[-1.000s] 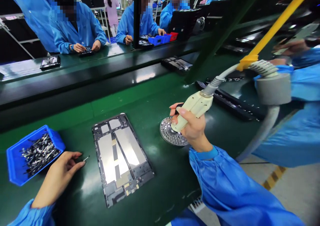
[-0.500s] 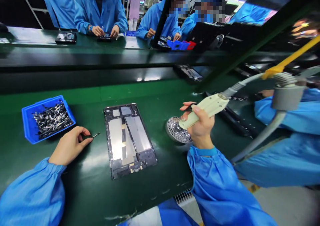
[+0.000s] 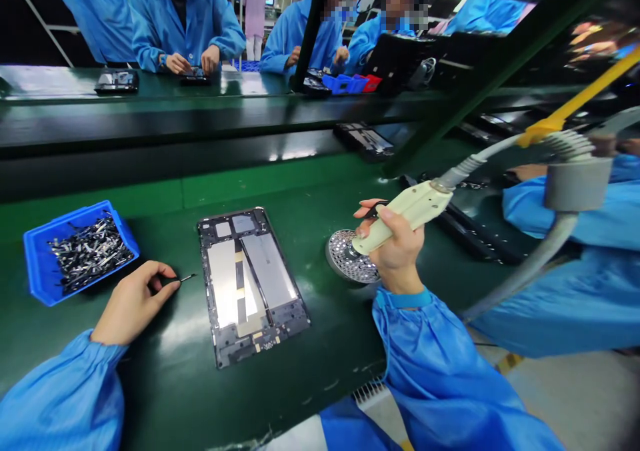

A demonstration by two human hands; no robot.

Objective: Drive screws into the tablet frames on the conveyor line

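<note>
My left hand (image 3: 133, 301) rests on the green bench and pinches a small thin metal part (image 3: 187, 278) between thumb and forefinger, left of an opened tablet chassis (image 3: 250, 281) that lies flat with its silver inner plates up. My right hand (image 3: 395, 244) grips the cream handle of an electric screwdriver (image 3: 407, 212), tip down over a round perforated metal screw dish (image 3: 347, 261). A grey cable runs from the handle up to the right.
A blue bin (image 3: 35, 274) of small metal parts stands at the left. A dark conveyor (image 3: 200, 128) carries other devices behind the bench. Several people in blue coats work across it; another blue sleeve (image 3: 565, 211) is close on my right. A yellow bar (image 3: 575, 108) hangs overhead.
The view has shifted, lifting and turning left over the bench. My left hand stays pinched on the small part beside the chassis; my right hand keeps the screwdriver over the dish.
</note>
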